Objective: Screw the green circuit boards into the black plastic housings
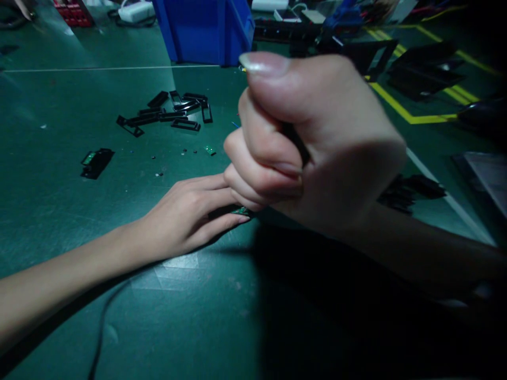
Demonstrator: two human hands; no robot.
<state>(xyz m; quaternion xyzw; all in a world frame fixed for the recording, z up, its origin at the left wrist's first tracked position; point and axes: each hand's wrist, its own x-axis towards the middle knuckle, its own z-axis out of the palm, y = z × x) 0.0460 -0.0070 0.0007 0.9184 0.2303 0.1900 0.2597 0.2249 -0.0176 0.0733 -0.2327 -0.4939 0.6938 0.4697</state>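
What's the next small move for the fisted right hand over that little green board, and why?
Probably press the dark tool straight down a touch. The right hand is fisted around it directly above the small green board, which the left hand pins flat on the green mat. The tool's tip is hidden behind the fingers, so contact cannot be confirmed.

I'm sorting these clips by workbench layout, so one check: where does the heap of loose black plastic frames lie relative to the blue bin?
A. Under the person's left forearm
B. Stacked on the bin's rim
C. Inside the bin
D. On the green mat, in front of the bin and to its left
D: the black frames lie scattered flat on the green mat, nearer the camera than the blue bin and left of it.
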